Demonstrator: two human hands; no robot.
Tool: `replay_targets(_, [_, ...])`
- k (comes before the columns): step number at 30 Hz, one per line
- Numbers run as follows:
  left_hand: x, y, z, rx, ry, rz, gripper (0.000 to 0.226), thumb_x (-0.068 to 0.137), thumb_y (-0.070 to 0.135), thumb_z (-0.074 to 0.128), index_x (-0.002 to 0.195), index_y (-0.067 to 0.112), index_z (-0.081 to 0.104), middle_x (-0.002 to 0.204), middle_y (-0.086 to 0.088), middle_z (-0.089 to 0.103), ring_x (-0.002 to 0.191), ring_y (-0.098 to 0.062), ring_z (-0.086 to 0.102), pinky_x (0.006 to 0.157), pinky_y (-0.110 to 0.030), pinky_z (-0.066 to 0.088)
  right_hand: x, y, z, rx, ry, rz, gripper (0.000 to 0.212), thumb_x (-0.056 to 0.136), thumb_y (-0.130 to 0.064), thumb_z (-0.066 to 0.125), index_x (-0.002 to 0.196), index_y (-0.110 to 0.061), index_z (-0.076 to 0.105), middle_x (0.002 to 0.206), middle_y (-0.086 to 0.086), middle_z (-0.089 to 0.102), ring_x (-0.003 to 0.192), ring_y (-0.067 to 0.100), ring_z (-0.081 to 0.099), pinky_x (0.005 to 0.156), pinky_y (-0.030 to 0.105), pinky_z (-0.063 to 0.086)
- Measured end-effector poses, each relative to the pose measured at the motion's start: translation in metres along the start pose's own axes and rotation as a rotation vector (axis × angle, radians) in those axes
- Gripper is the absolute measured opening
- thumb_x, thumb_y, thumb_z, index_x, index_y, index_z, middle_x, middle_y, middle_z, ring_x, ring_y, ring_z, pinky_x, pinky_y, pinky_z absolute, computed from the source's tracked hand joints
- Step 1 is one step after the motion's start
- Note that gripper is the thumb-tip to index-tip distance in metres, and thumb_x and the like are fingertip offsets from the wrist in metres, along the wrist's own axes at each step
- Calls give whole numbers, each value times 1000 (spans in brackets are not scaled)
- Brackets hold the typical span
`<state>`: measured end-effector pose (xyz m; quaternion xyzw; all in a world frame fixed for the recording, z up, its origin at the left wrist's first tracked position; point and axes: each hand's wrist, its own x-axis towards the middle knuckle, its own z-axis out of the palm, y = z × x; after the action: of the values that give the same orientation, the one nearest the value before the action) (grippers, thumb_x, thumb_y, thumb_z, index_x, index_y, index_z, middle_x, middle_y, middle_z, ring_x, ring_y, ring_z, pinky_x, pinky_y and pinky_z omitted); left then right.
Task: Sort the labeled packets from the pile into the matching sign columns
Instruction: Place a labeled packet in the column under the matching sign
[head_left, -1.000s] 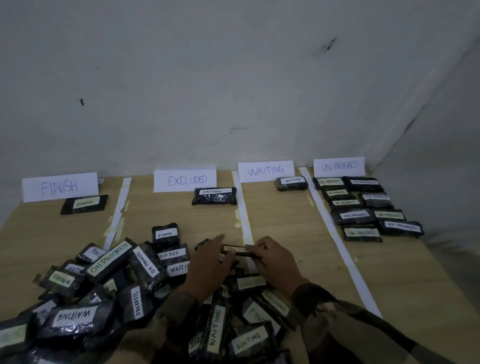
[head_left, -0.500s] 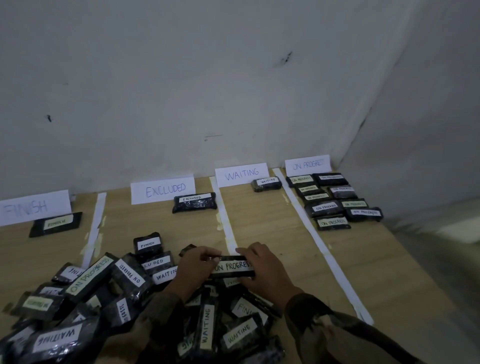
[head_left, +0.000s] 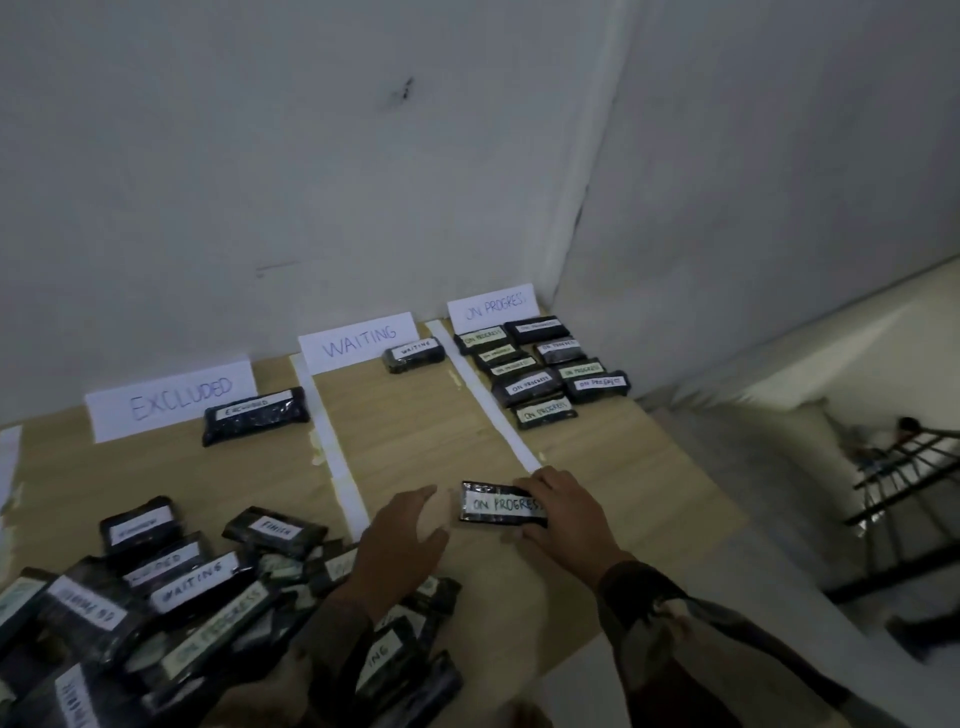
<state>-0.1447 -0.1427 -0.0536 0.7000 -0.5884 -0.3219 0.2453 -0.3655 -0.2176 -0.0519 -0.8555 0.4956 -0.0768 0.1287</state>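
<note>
Many packets: black with white labels, heaped in a pile (head_left: 171, 587) at the near left of the table (head_left: 415, 431).
EXCLUDED sign (head_left: 171, 397): stands at the wall; one EXCLUDED packet (head_left: 254, 415) lies just in front, to its right.
First strip (head_left: 327, 447): white tape, divides EXCLUDED from WAITING.
Left hand (head_left: 405, 540): fingers spread and straight, holding nothing, over the pile's right edge; a narrow gap to the held packet.
WAITING sign (head_left: 361, 343): at the wall; one WAITING packet (head_left: 414, 354) at its right end.
Held packet (head_left: 493, 504): label reads ON PROGRESS, face up, in the WAITING lane near the second strip's near end; on the table or lifted, cannot tell.
Right hand (head_left: 566, 525): grips the held packet's right end, fingers over the far edge.
Second strip (head_left: 488, 400): divides WAITING from ON PROGRESS.
ON PROGRESS sign (head_left: 491, 307): at the wall corner; ON PROGRESS cluster (head_left: 535, 387) packed close in front.
Railing (head_left: 909, 493): dark, beyond the table's right edge.
</note>
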Motion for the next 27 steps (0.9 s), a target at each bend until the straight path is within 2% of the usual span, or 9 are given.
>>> replay_targets(3, [15, 10, 18, 183, 66, 80, 80, 69, 61, 31, 132, 17, 50, 133, -4, 52, 123, -25, 49, 100, -37, 39, 6, 39, -7, -62, 6, 14, 58, 60, -32, 80, 114, -19, 66, 102, 2, 63, 89, 28, 59, 66, 39, 50])
replay_targets(7, [43, 30, 42, 270, 77, 115, 74, 71, 57, 33, 124, 13, 58, 124, -10, 60, 114, -32, 56, 91, -45, 46, 17, 85, -20, -106, 41, 55, 54, 54, -29, 79, 107, -21, 68, 95, -1, 65, 82, 26, 59, 60, 37, 46])
replay_targets(9, [58, 43, 54, 292, 60, 123, 69, 71, 54, 37, 121, 14, 61, 119, -10, 63, 108, -33, 60, 85, -45, 50, 26, 107, -28, -111, 19, 76, 55, 59, -26, 77, 113, -20, 66, 102, 2, 64, 90, 29, 58, 68, 39, 45])
replay_targets(11, [73, 56, 67, 303, 52, 134, 62, 70, 49, 42, 116, 13, 64, 112, -10, 66, 101, -33, 64, 78, -45, 52, 35, 128, -35, -127, -20, 86, 57, 72, -29, 71, 127, -20, 58, 118, 2, 57, 106, 27, 51, 82, 38, 41])
replay_targets(15, [103, 84, 97, 313, 47, 139, 60, 77, 43, 50, 131, 16, 51, 131, -7, 54, 122, -27, 49, 98, -41, 40, 58, 172, -43, -153, -74, 93, 61, 80, -36, 64, 137, -23, 45, 131, 0, 48, 117, 21, 42, 90, 32, 35])
replay_targets(18, [122, 98, 117, 318, 20, 150, 57, 85, 39, 56, 137, 21, 43, 139, -2, 46, 129, -22, 40, 105, -37, 34, 74, 199, -47, -180, -88, 94, 61, 82, -37, 63, 138, -25, 44, 133, -1, 47, 118, 20, 41, 92, 32, 35])
replay_targets(20, [132, 104, 128, 324, 11, 155, 55, 83, 37, 58, 134, 20, 47, 135, -4, 50, 125, -24, 45, 100, -40, 38, 85, 215, -48, -198, -96, 93, 62, 82, -37, 64, 138, -26, 43, 134, -1, 47, 119, 20, 41, 93, 33, 36])
replay_targets(24, [148, 109, 144, 376, 9, 160, 53, 70, 42, 52, 116, 18, 61, 111, -5, 65, 99, -25, 64, 74, -40, 53, 104, 239, -50, -230, -123, 78, 62, 83, -36, 63, 140, -26, 40, 138, 0, 43, 122, 20, 39, 96, 33, 35])
replay_targets(27, [157, 114, 151, 377, 19, 166, 55, 69, 37, 60, 121, 18, 58, 118, -7, 62, 107, -26, 60, 81, -42, 50, 115, 252, -49, -247, -150, 56, 62, 84, -36, 62, 141, -26, 38, 141, 1, 41, 125, 21, 38, 98, 33, 35])
